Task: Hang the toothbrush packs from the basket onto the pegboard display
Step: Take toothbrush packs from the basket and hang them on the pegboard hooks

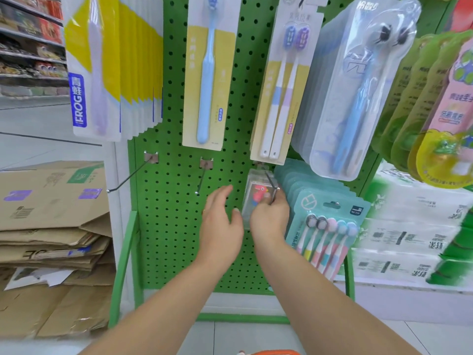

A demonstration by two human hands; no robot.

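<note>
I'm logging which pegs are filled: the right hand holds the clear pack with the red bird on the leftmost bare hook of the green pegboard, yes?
Not the leftmost. In the head view the right hand holds the clear pack with the red bird at the third metal hook, beside the teal toothbrush packs. The leftmost bare hook on the green pegboard carries nothing.

Two bare hooks (128,175) left of the clear pack (256,198) on the pegboard (176,239); cardboard (51,226) stacked further left.

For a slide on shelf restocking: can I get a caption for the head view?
Right hand holds a clear pack at a hook on the green pegboard; open left hand alongside.
</note>
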